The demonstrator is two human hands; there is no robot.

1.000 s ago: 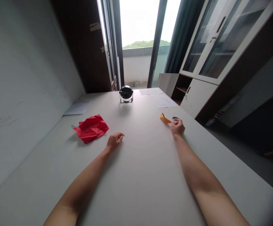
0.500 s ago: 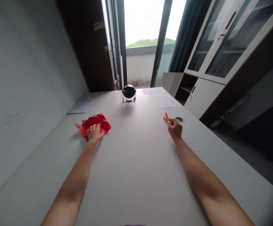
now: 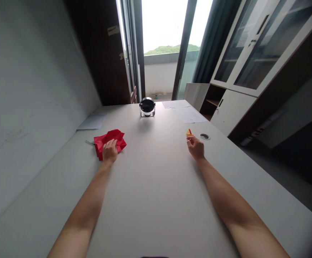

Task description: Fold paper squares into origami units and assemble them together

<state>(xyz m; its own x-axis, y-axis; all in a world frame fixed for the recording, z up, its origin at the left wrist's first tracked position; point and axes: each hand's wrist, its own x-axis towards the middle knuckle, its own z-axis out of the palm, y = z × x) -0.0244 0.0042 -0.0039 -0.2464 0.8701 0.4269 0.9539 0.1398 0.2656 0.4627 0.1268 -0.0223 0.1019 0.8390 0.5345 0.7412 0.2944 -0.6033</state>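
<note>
On the left of the white table [image 3: 156, 193] lies a crumpled sheet of red paper [image 3: 99, 144]. My left hand [image 3: 109, 152] is over its near side, fingers curled and gripping it; the fingertips are partly hidden. Thin dark wire-like strands [image 3: 89, 142] stick out from the paper's left side. Over on the right, a small piece of folded orange paper [image 3: 189, 132] is pinched between the fingers of my right hand [image 3: 196, 147]. Just to the right of that hand, a roll of tape [image 3: 204, 136] lies flat, apart from it.
A small round black fan-like device on a metal stand [image 3: 147, 106] stands near the table's far edge. White sheets [image 3: 190, 115] lie at the far right, another sheet [image 3: 91, 121] at the far left by the wall. A cabinet [image 3: 233, 111] stands beyond the right edge.
My left fingers have curled in and the red paper's left side has drawn inward, baring more of the strands. My right hand has shifted slightly left, away from the tape.
</note>
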